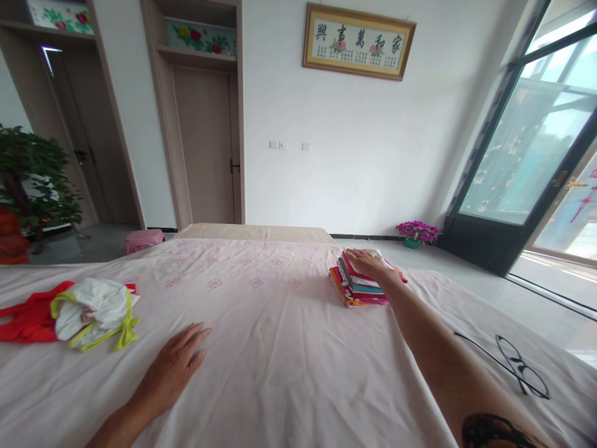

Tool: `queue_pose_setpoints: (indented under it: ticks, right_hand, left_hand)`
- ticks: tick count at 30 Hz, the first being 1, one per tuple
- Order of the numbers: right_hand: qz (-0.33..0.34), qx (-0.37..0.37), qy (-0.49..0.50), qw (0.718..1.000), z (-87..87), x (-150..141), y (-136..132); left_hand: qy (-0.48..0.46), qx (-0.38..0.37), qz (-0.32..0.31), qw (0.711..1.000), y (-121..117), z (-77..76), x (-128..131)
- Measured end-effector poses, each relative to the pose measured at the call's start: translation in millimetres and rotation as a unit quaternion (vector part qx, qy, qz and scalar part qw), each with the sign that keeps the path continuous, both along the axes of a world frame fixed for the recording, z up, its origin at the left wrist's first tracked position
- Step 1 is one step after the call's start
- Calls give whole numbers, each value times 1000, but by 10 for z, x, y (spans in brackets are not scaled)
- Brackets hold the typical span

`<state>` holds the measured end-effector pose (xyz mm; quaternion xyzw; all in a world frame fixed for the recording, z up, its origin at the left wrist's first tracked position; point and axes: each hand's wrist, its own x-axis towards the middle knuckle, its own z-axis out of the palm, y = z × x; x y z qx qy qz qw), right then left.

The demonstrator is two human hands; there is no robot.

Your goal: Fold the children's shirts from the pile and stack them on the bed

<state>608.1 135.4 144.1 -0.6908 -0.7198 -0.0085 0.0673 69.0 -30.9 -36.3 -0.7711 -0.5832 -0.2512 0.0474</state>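
Note:
My right hand point(366, 262) lies flat on top of a stack of folded cloths point(361, 290) at the right of the bed-like surface. The stack shows layers of orange, magenta, red, teal and white, and the palm hides part of its top. Over the pale pink sheet point(261, 348), my left hand point(180, 358) is held with its fingers stretched out and nothing in them. Left of that hand sits a crumpled white cloth with yellow-green edging point(97, 311). A red cloth point(35, 314) lies bunched beside it, partly touching it.
Black-framed eyeglasses point(517, 364) rest on the sheet near my right forearm. Beyond the far edge are a pink stool point(144, 239) and a pot of purple flowers point(417, 232). A leafy plant point(35, 177) stands at left, a glass door point(504, 149) at right.

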Motion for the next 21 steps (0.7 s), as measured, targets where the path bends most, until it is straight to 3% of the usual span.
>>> queue_pose_setpoints:
  ticks: [5,9,16,19,21]
  right_hand:
    - [-51,39,-16,998,-166,-71,80]
    - [-34,53,-45,997,-275,-76,60]
    - [-42,54,-13,998,-135,11,70]
    - [-72,167,-7,983,-49,-158,-31]
    - [-54,259,19,964,-62,-414,-177]
  left_hand:
    - [8,2,1,1000,11,-8,3]
    - [16,-12,9,1000,-2,31,28]
    - [-1,-26,16,1000,-89,203,103]
    - [-5,-34,16,999,-103,243,110]
    - [-10,-41,15,999,-106,254,110]
